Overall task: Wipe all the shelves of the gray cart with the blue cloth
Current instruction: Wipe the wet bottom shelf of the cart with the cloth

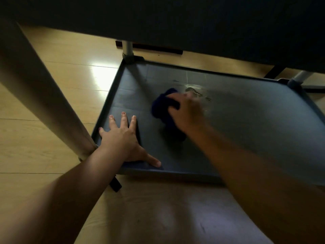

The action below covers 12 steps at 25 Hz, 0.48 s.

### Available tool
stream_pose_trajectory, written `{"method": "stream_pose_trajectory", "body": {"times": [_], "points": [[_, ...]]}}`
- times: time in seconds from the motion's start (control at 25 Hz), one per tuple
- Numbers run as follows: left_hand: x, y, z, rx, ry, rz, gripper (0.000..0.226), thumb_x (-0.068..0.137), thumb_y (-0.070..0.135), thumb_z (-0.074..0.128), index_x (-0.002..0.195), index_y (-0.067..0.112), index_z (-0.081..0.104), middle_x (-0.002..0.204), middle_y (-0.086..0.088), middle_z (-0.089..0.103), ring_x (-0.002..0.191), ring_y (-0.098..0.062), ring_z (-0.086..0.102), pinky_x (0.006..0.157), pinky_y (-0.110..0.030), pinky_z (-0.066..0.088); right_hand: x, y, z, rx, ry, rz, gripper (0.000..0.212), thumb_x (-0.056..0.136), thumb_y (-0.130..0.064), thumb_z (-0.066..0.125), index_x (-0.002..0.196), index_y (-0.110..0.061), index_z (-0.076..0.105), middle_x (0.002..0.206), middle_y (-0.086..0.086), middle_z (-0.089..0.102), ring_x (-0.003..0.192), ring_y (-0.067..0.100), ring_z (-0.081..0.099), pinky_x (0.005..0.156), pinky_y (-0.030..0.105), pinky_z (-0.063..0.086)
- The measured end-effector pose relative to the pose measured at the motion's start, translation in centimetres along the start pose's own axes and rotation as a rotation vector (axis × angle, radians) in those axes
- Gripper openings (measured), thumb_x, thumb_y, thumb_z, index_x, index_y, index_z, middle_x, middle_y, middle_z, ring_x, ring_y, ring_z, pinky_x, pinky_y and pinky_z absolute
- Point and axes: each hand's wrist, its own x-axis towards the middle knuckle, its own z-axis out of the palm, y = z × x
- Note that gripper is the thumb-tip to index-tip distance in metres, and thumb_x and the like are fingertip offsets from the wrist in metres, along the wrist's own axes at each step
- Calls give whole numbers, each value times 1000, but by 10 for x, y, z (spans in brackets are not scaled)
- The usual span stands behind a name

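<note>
Forearms nearest me. Left hand (123,138) splayed flat on bottom shelf (237,120), 8 o'clock corner; right hand (186,113) gripping blue cloth (162,106) mid-shelf. Wood floor (52,85) around.

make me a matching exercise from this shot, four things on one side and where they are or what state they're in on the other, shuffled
Things:
1. left hand
2. right hand
3. blue cloth
4. wet smear

Places or states:
A. bunched up, pressed on the bottom shelf under a hand
B. flat and spread, fingers open, at the shelf's near left corner
C. on the shelf surface just beyond the cloth, towards the far rim
D. closed in a grip on the cloth, mid shelf

Pairs: 1-B, 2-D, 3-A, 4-C
</note>
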Motion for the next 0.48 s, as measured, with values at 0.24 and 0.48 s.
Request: {"method": "stream_pose_trajectory", "body": {"times": [0.24, 0.48], "points": [[6, -2, 5, 8, 18, -15, 191, -2, 109, 41, 160, 31, -23, 173, -7, -22, 156, -46, -18, 120, -75, 7, -70, -23, 17, -132, -199, -154, 38, 86, -30, 62, 124, -34, 65, 124, 11, 56, 102, 33, 47, 85, 36, 43], [5, -2, 5, 2, 40, -6, 189, 2, 110, 45, 161, 31, -21, 173, -7, -21, 156, -45, -18, 121, -75, 7, -98, 93, -51, -353, -204, 86, 40, 83, -30, 71, 121, -35, 65, 116, 13, 58, 94, 35, 50, 75, 34, 38]]}}
